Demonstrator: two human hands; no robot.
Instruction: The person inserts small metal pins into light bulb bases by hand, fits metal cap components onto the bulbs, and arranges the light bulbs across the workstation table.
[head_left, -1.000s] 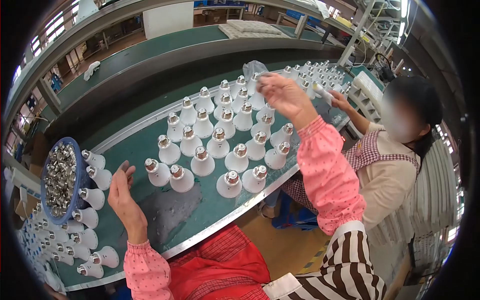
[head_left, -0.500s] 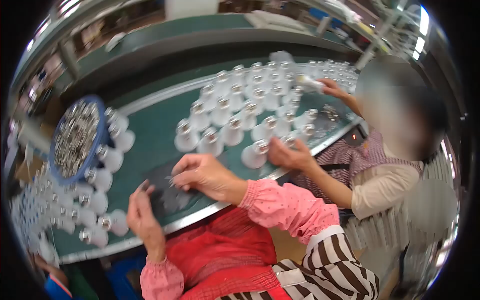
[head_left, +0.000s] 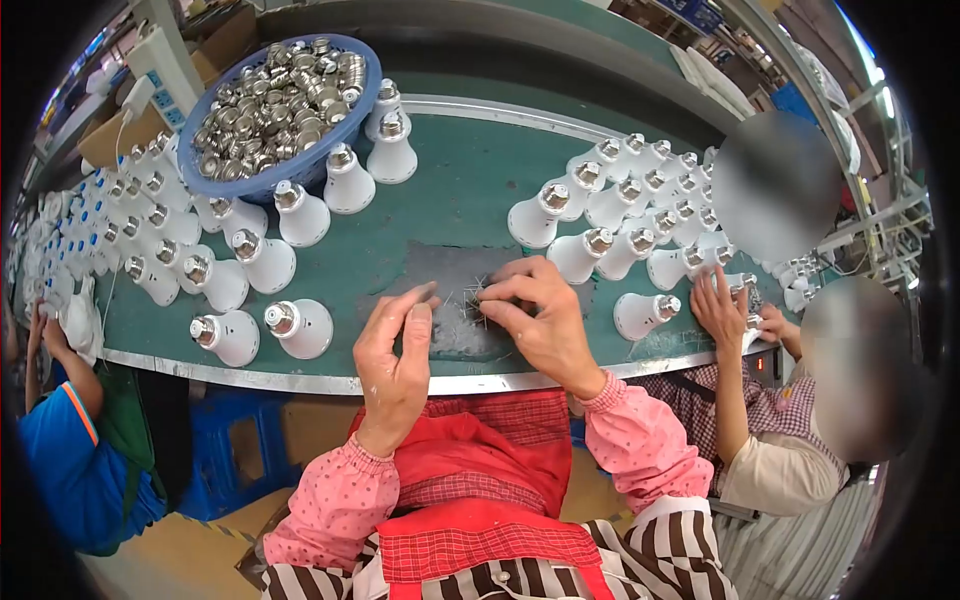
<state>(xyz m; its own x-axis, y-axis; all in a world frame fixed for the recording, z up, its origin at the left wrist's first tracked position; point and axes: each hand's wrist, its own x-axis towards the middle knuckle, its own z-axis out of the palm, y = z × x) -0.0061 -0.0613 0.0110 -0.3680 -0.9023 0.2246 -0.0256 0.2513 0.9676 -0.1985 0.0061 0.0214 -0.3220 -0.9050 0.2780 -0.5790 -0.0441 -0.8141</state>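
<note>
On a dark grey mat (head_left: pixel 425 262) in front of me lies a loose heap of thin metal pins (head_left: pixel 455 330). My right hand (head_left: pixel 548 318) is over the right side of this heap, thumb and fingers pinched on several thin pins. To the left of the heap is my left hand (head_left: pixel 395 362), thumb and fingers apart, with nothing visible between them. White bulbs with metal screw caps stand on both sides; the nearest are a bulb (head_left: pixel 303 328) left of my left hand and a bulb (head_left: pixel 540 216) beyond my right hand.
A blue basket (head_left: pixel 370 95) full of metal screw caps (head_left: pixel 275 110) stands at the back left. More bulbs crowd the green table (head_left: pixel 455 180) on both sides. At right, a co-worker's hand (head_left: pixel 720 308) touches a bulb; another person's arm (head_left: pixel 75 360) is at far left.
The view has swung left, bringing the basket and left-hand bulbs nearer the middle. My right hand still pinches at the pins; my left hand stays beside it with fingers apart.
</note>
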